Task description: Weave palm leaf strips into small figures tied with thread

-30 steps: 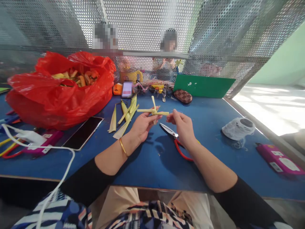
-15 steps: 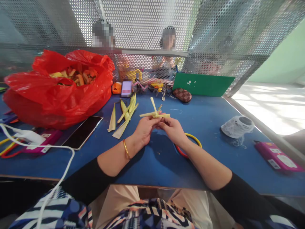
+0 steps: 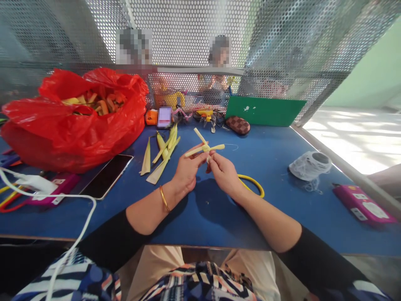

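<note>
Above the middle of the blue table, my left hand (image 3: pixel 188 169) and my right hand (image 3: pixel 223 169) meet at a small piece of crossed pale yellow-green leaf strips (image 3: pixel 206 148). Several strip ends stick out from its knotted centre. The left fingers lie closed along its left arm and underside. My right thumb and fingers pinch it just below the centre. Fingertips behind the strips are partly hidden. More husk-like leaf pieces (image 3: pixel 163 154) lie on the table left of my hands. Under my right forearm curves a yellow cord (image 3: pixel 255 184).
A big red plastic bag (image 3: pixel 78 138) of cut pieces stands at left, beside a phone (image 3: pixel 108 176) and white cable (image 3: pixel 90 209). At right are a thread spool (image 3: pixel 310 166) and a magenta box (image 3: pixel 363 205). A green board (image 3: pixel 266 110) and brown case (image 3: pixel 238 125) stand behind, before a perforated screen (image 3: pixel 188 37).
The crossed strips have turned and tilted in my fingers. My right hand has shifted slightly down, and its fingers now pinch below the knot.
</note>
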{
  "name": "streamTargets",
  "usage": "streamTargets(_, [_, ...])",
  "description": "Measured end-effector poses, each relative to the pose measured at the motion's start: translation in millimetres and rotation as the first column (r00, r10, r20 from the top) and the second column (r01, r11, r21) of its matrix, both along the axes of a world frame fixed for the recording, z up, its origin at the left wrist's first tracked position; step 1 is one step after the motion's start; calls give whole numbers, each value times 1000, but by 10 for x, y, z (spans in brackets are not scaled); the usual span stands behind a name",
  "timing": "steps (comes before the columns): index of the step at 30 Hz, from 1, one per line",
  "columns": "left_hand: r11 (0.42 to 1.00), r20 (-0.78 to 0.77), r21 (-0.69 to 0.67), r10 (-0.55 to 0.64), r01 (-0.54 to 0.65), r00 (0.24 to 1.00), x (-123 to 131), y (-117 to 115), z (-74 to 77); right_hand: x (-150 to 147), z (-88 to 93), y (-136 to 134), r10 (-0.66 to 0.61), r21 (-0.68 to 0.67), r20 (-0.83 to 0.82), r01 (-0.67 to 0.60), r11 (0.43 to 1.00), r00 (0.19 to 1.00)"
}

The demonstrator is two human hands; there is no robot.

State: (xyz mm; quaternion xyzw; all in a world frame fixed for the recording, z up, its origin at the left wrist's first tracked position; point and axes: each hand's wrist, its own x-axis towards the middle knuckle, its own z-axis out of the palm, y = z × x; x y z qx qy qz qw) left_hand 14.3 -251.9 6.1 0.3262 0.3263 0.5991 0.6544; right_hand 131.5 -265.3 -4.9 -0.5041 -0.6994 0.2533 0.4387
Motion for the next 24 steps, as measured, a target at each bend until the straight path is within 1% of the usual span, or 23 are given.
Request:
streamTargets(2, [1000,17,-18,26,-26,1000,-12,3,14,-12,32,-42,5,36,86,-8,999,996])
streamTargets(5, [997,31,-73,36,-34,999,-30,12,45,-32,72,-87,34,78,166,-48,996,986])
streamTargets(9, [995,16,-98,19,-17,1000,-34,20,69,-59,72,-118,48,141,233,-82,987,971])
streamTargets(13, [991,-35,-129,-22,17,999,-59,41,86,-27,98,-150,33,164,328,-91,982,944])
streamTargets(15, [988,-57,-146,-63,54,996,-94,59,111,28,150,-159,-48,224,365,-37,974,930])
streamTargets(18, [977,-82,-178,-134,117,988,-153,80,159,131,233,-126,-289,344,345,166,924,893])
streamTargets(19, [973,-86,-183,-155,138,984,-167,82,170,159,248,-100,-341,350,336,220,911,878])
streamTargets(20, [971,-93,-183,-175,155,980,-176,81,175,178,252,-69,-351,330,345,238,914,870])
streamTargets(21, [970,-107,-178,-189,168,976,-178,78,173,189,247,-38,-322,289,373,221,932,870])
streamTargets(22, [971,-131,-169,-195,171,972,-174,75,164,191,234,-10,-267,236,410,181,955,872])
streamTargets(24, [978,-214,-148,-177,147,961,-154,69,127,176,200,22,-156,145,473,98,985,867])
